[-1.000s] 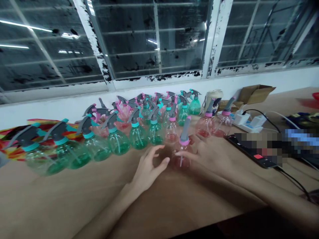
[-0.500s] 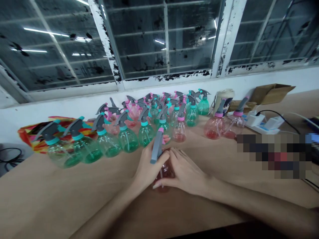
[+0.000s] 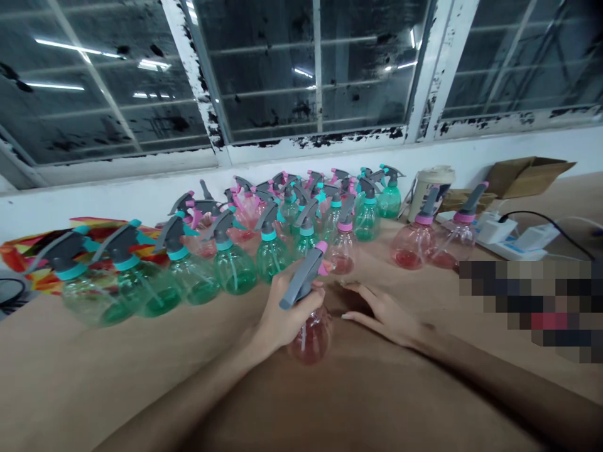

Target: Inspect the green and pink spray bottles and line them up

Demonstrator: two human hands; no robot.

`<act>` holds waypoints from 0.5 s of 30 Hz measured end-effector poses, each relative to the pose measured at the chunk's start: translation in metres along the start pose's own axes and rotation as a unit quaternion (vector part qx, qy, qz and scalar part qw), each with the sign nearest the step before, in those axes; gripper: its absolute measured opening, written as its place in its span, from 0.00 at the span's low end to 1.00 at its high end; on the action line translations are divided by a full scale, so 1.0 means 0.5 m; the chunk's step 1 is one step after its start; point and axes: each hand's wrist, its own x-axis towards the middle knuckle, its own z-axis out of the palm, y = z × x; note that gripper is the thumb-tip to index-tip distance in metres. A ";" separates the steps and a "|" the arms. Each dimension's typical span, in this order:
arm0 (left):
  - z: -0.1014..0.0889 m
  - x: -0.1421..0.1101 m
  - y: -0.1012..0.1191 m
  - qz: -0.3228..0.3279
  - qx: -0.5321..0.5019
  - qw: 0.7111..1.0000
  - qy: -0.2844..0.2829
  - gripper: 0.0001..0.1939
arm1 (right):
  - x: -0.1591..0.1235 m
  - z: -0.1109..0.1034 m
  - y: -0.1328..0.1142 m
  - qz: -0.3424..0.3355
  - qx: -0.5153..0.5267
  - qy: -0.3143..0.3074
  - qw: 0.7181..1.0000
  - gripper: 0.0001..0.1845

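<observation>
A pink spray bottle (image 3: 309,342) with a grey trigger head and pink nozzle stands upright on the table in front of me. My left hand (image 3: 285,307) is wrapped round its neck just below the head. To the right of the bottle, my right hand (image 3: 384,311) rests low over the table with fingers apart, holding nothing and not touching the bottle. Beyond my hands stands another pink spray bottle (image 3: 343,254). A green spray bottle (image 3: 235,270) stands beyond my left hand, in a slanting row with several others of its colour.
Two pink spray bottles (image 3: 409,248) stand at the right, by a lidded cup (image 3: 428,194) and a power strip (image 3: 513,242) with plugged-in chargers. An open cardboard box (image 3: 530,176) lies behind. A colourful bag (image 3: 28,251) is at the far left. Windows (image 3: 311,69) line the wall.
My right hand has let go of the pink spray bottle and moved right. My left hand keeps its hold on the neck. The view has shifted slightly.
</observation>
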 end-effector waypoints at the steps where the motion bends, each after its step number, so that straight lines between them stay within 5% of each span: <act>1: 0.001 0.003 -0.001 0.002 0.001 1.000 -0.002 0.05 | -0.001 0.003 0.002 0.006 0.003 0.003 1.000 0.26; 15: -0.003 0.012 0.003 0.025 -0.012 0.998 -0.056 0.04 | -0.003 0.011 0.007 0.051 0.006 -0.008 0.999 0.24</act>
